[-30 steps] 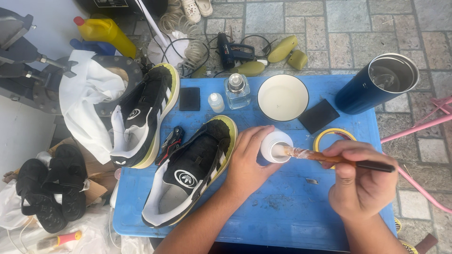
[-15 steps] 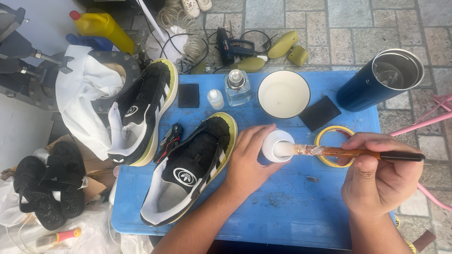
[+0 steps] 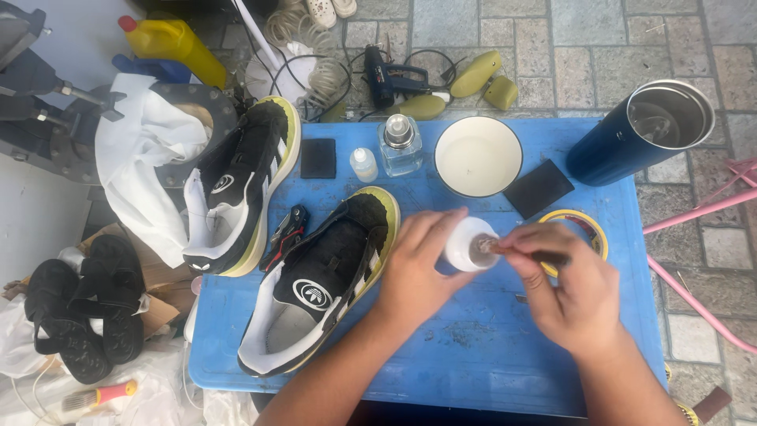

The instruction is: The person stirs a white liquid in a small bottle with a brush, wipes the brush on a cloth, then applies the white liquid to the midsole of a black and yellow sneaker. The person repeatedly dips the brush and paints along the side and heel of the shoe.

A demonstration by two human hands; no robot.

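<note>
1. The blue table (image 3: pixel 489 371) fills the view, set on stone paving, and both hands are working over its right half.
2. Two black sneakers with yellow-green soles take up the left side: the nearer sneaker (image 3: pixel 319 280) lies slantwise with its toe pointing up and right, just beside the left hand; the farther sneaker (image 3: pixel 240 181) hangs over the table's left edge, stuffed with a white cloth (image 3: pixel 142 170).
3. At the back right corner stands a dark blue tumbler (image 3: pixel 639 130), open-mouthed, well apart from the hands.
4. Behind the hands sits a white bowl (image 3: pixel 478 155) of pale liquid, with a black pad (image 3: pixel 538 188) to its right, and a clear glass bottle (image 3: pixel 400 144) plus a small white dropper bottle (image 3: pixel 363 164) to its left.
5. Left hand (image 3: pixel 418 272): fingers curled around a small white jar (image 3: pixel 467 244), gripping it from the left side, its open mouth tipped toward the right hand.
6. Right hand (image 3: pixel 579 296): thumb and fingertips pinched together on a thin brush (image 3: pixel 520 251), held like a pen.
7. The key relation: the brush's long axis runs nearly level, left to right, with its tip at the jar's mouth. The jar lies directly left of the right hand's pinch, the two hands almost touching.
8. Under the right hand's knuckles a yellow-rimmed tape roll (image 3: pixel 587 229) peeks out, partly hidden.
</note>
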